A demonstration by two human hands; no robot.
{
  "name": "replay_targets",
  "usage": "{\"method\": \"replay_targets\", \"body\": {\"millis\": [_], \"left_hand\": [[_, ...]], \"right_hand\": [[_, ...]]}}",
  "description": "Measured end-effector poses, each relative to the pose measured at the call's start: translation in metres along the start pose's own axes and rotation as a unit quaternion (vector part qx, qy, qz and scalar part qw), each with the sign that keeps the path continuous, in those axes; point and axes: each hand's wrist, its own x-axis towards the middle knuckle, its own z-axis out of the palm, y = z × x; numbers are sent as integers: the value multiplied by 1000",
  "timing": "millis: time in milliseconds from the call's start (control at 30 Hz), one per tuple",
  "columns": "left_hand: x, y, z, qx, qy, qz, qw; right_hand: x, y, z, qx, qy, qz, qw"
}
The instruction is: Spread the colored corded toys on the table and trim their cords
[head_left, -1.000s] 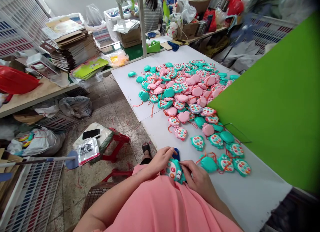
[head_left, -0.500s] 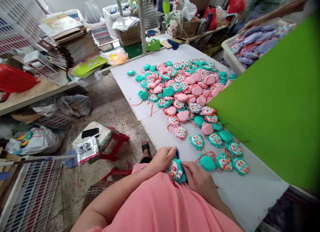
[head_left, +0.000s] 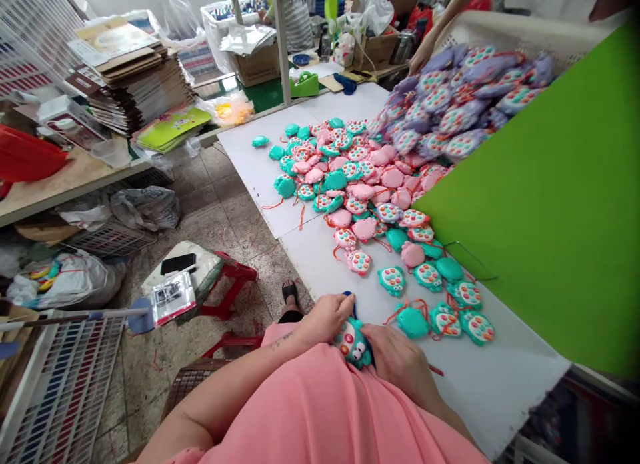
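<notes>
Low against my pink shirt, a turquoise animal-shaped toy (head_left: 351, 344) with coloured round buttons and big eyes is between my hands. My left hand (head_left: 327, 317) is closed on its upper left side. At its right edge is my right hand (head_left: 403, 361), fingers curled against it. A dark blue piece (head_left: 349, 296), perhaps cloth, shows above my left fingers, with more blue beside the toy. A thin red stick (head_left: 437, 370) pokes out beyond my right hand; its other end is hidden. Several turquoise toys (head_left: 413, 323) with orange cords lie nearby on the white tabletop (head_left: 465, 377).
Pink and turquoise toys (head_left: 350, 177) cover the tabletop's middle. Behind them, purple toys (head_left: 450, 111) spill from a tipped white basket (head_left: 505, 34), near a co-worker's arm (head_left: 440, 31). A green board (head_left: 540, 204) stands at right. A stool (head_left: 200, 284) bearing a phone stands left.
The co-worker's white basket has tipped over the table, and purple toys have poured onto the heap's far right. My hands and the turquoise toy have hardly moved.
</notes>
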Motion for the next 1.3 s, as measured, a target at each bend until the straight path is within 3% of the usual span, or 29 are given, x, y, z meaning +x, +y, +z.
{"method": "replay_targets", "body": {"millis": [233, 433, 633, 1167, 1300], "left_hand": [[0, 1, 1, 3, 3, 1, 1000], [-1, 1, 1, 6, -7, -4, 1000], [-1, 0, 1, -1, -7, -12, 1000], [-4, 0, 0, -15, -16, -20, 1000], [-4, 0, 0, -10, -10, -25, 1000]], "right_hand": [[-1, 1, 1, -2, -10, 36, 999], [-2, 3, 2, -2, -7, -10, 1000], [0, 0, 2, 6, -8, 36, 999], [-1, 1, 1, 34, 4, -7, 999], [-1, 3, 2, 33, 7, 12, 999]]}}
